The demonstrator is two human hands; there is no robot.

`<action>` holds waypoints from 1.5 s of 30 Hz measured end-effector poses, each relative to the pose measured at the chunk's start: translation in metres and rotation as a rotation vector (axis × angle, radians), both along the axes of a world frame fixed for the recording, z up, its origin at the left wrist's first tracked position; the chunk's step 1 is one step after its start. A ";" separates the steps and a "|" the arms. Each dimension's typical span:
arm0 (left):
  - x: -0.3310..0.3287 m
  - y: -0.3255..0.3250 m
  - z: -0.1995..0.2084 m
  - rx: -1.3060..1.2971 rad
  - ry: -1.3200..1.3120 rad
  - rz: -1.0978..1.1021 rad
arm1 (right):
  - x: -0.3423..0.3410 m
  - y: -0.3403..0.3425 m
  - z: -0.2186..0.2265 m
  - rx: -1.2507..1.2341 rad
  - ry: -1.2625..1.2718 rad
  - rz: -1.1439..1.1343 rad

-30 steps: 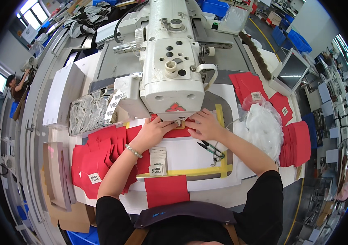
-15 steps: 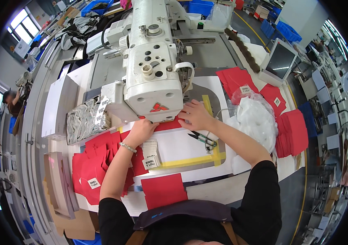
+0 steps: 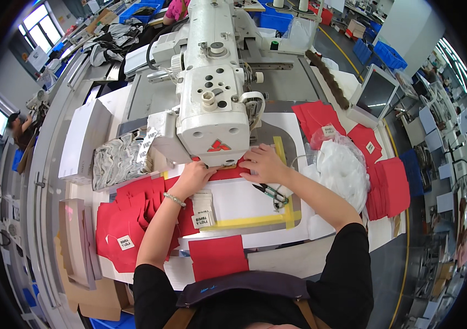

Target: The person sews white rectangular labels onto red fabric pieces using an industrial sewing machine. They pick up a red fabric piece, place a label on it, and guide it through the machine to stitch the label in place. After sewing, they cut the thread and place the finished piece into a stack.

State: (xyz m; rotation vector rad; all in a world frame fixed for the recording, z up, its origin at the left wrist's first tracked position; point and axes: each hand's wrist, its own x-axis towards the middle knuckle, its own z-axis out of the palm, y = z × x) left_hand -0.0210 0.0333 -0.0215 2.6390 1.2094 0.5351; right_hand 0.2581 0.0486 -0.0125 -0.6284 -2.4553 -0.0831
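Here's the red fabric panel (image 3: pixel 228 174), lying crosswise beneath the white sewing machine head (image 3: pixel 211 123), right between the two hands! The left hand (image 3: pixel 194 176) is at its left end, fingertips reaching in under the machine's front edge. Over on the other side, the right hand (image 3: pixel 265 163) bends its fingers down onto the right end. Pinching or just pressing? Can't tell for either hand. Just below the panel, a stack of white labels (image 3: pixel 203 203) sits nearer the left wrist, dark-bladed thread snips (image 3: pixel 271 193) nearer the right.
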 end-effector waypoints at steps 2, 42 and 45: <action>-0.001 -0.005 0.006 -0.129 0.007 0.090 | 0.004 -0.006 -0.001 -0.029 -0.060 -0.047; 0.013 -0.042 0.005 0.421 0.071 -0.177 | 0.017 -0.064 0.021 0.020 -0.218 -0.114; 0.014 -0.044 0.008 0.421 0.075 -0.189 | 0.018 -0.065 0.021 0.055 -0.235 -0.112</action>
